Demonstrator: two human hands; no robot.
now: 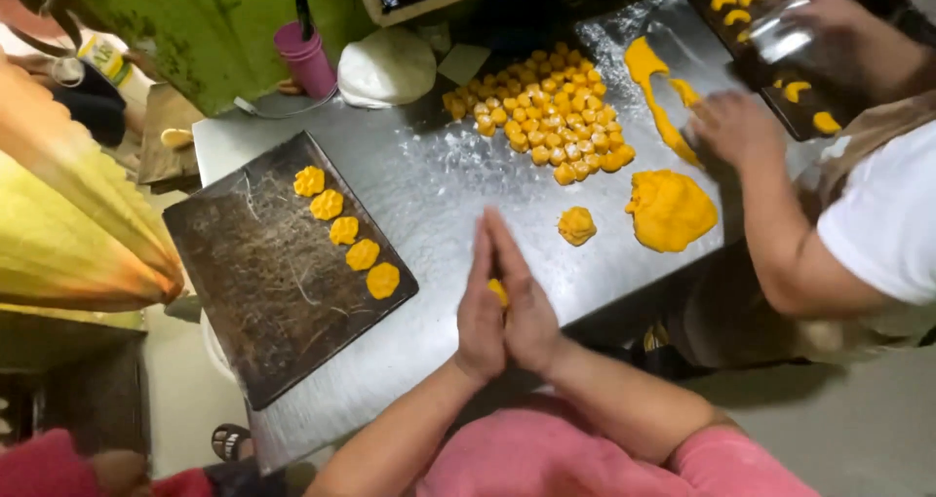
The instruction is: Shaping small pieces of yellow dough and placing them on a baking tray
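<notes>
Two palms pressed flat together: left hand and right hand, orange dough piece squeezed between, right of dark tray on tabletop.

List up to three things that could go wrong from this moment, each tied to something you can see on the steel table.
1. The dough piece pressed between the left hand and right hand may squash unevenly or stick to the palms.
2. The shaped piece lies close to the dough lump and could get knocked.
3. The co-worker's hand works near the cut pieces and may scatter them.
</notes>
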